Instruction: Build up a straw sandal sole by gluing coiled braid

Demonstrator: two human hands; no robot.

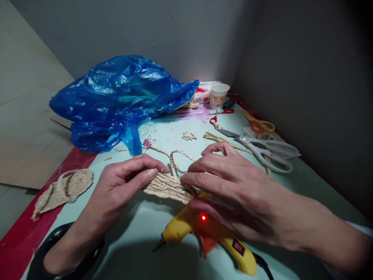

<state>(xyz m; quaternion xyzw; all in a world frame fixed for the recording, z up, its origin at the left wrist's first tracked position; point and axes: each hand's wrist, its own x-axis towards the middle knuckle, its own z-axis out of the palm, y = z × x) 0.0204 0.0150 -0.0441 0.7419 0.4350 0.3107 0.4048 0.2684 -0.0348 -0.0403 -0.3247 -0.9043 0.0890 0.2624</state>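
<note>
A flat piece of pale braided straw cord (167,188), several rows wide, is held just above the table between both hands. At its left end my left hand (122,184) pinches it between thumb and fingers. My right hand (236,190) grips the right end; the thumb is partly hidden. From the upper edge a loose braid (171,155) loops up and runs toward a pink binder clip (148,142). Below my right hand lies a yellow glue gun (177,227), nozzle toward the lower left, with a red light glowing beside the fingers.
A slipper-shaped braided piece (68,190) lies at left. Behind are a crumpled blue plastic bag (122,93) and a paper cup (219,95). Grey-handled scissors (262,146), orange scissors (258,122), small red scissors (224,112) and straw strips (227,142) lie at right, near the dark wall.
</note>
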